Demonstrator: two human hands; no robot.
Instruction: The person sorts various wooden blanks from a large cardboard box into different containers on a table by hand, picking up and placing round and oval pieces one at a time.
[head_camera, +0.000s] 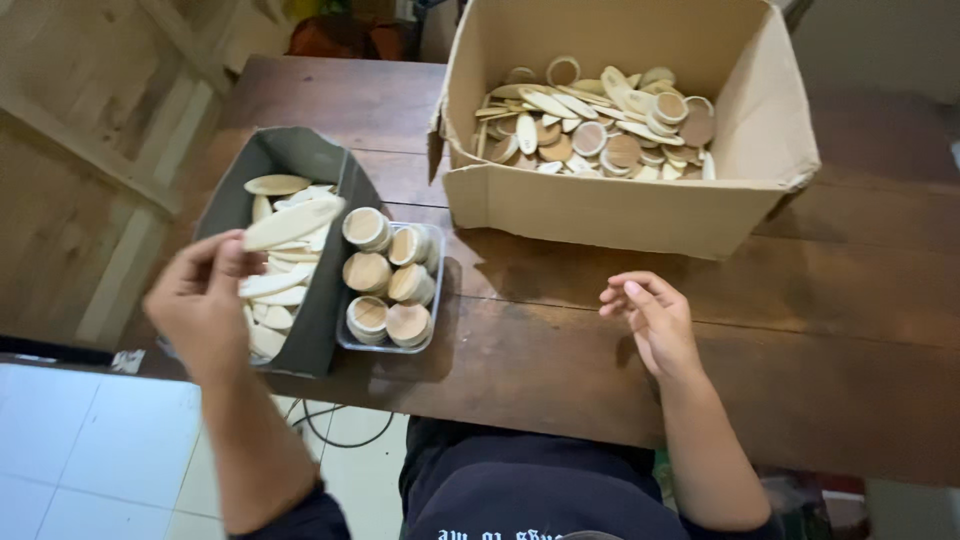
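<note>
**Mia:** What is on the big brown desk (560, 350)?

**Ben:** At the back is a big cardboard box (610, 215) full of mixed wood bits. Near the front left is a grey box (320, 310) with flat oval wood pieces in it. Touching its right side is a small clear tray (436, 262) of round wood discs (367, 272).

**Mia:** What do the hands do?

**Ben:** The left hand (200, 300) pinches one long oval piece (292, 222) over the grey box. The fingers are closed on its end. The right hand (652, 318) is open and holds nothing. It floats just over the desk, in front of the big box.

**Mia:** How do you do it well?

**Ben:** I think you lay the oval flat on the pile, the same way as the others. Keep it away from the round ones.
</note>
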